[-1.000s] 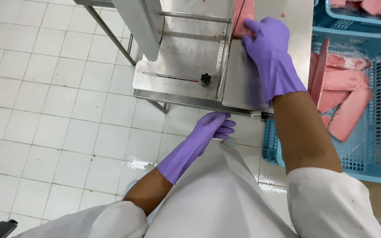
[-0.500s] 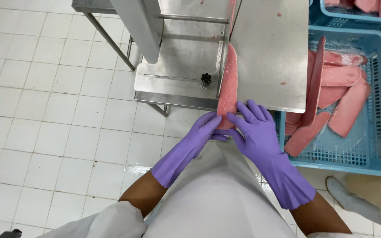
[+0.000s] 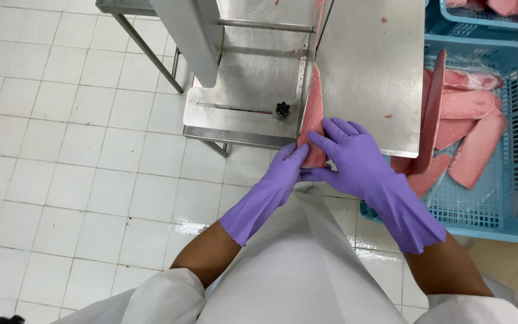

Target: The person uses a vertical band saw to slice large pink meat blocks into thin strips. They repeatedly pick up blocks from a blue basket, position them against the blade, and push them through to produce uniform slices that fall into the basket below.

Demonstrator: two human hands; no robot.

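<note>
Pink fish slab (image 3: 314, 117): a long, narrow, pale-red piece standing on its edge on the steel saw table (image 3: 370, 78), aligned with the slot where the two table plates meet. Its far end points toward the machine; its near end projects to the table's front edge.

Left hand (image 3: 283, 174): wears a purple glove. The fingertips press against the near left face of the slab, fingers held close together and curved.

Right hand (image 3: 352, 157): also wears a purple glove. The fingers are spread and laid over the near right face of the slab, with the thumb beneath, toward the left hand. The two hands grip the slab end between them; whether the gloves touch each other below the slab cannot be confirmed from this angle.

Left table plate (image 3: 241, 90): lower steel surface bearing a black knob (image 3: 282, 110) just beside the slab.

Blue crate (image 3: 499, 174): perforated plastic, positioned to the right of the table. It contains several more pink slabs (image 3: 478, 144), some flat, one leaning upright against the table side. A second blue crate (image 3: 481, 18) sits behind it.

Floor (image 3: 73, 138): white tile, wet near the person's feet. The person wears a white coat with a white apron (image 3: 295, 270).
</note>
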